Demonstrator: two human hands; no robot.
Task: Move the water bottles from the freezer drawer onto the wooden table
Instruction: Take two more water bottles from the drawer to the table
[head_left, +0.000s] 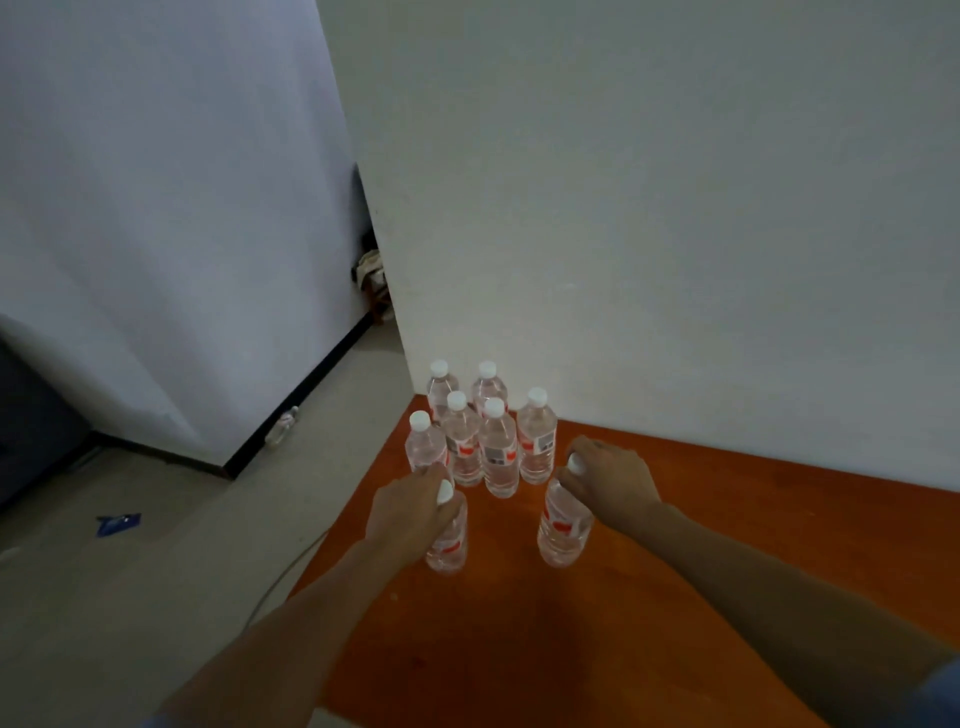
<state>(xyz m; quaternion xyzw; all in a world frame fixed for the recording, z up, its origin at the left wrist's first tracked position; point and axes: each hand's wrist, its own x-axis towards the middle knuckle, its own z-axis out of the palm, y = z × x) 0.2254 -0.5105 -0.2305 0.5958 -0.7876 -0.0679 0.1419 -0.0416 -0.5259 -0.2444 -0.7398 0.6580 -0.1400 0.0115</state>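
Two bottles are being gripped by their caps on the bench (675, 597): one (448, 540) by the left hand (410, 506), another (563, 522) by the right hand (610, 475), near six standing bottles (498, 452).

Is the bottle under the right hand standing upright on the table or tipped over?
Upright. The bottle stands base-down on the wooden table, white cap at the top under the right hand.

— Where did the bottles stand?
— Six bottles (480, 436) clustered at the table's (727, 545) far corner against the wall (623, 208); two bottles (563, 525) stood nearer, one under each hand.
— Anything off the table?
— One lay on the floor (156, 545), left.
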